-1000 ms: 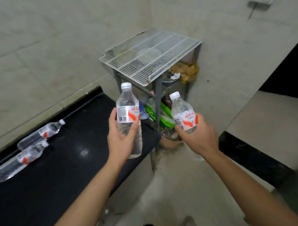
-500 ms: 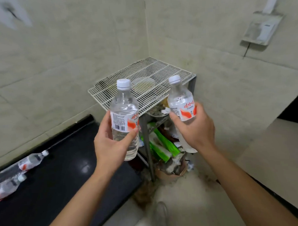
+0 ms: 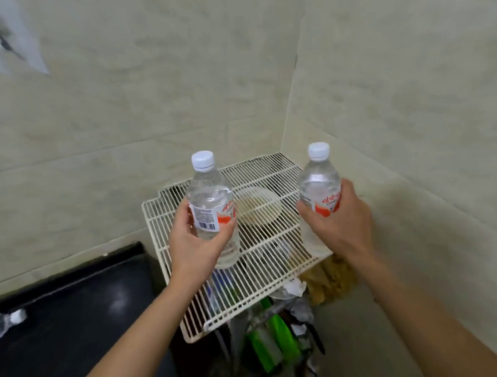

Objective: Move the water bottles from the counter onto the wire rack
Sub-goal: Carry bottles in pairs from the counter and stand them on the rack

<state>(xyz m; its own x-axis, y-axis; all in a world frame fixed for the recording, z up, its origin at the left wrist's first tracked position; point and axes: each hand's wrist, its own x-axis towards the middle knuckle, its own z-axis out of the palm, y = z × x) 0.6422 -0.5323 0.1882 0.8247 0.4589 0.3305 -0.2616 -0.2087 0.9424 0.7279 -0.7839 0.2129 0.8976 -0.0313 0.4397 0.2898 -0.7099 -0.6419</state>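
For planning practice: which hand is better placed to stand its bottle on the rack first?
Likely left hand: left bottle hangs over the rack's middle; right bottle, in right hand, hugs its edge.

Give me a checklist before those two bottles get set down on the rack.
1. Left hand grips left bottle upright: ok.
2. Right hand grips right bottle upright: ok.
3. Both caps on: ok.
4. Wire rack lies below both bottles: ok.
5. Pale round shape on or under the grid: cannot tell.
6. Counter emptied: not ok, another bottle lies there.
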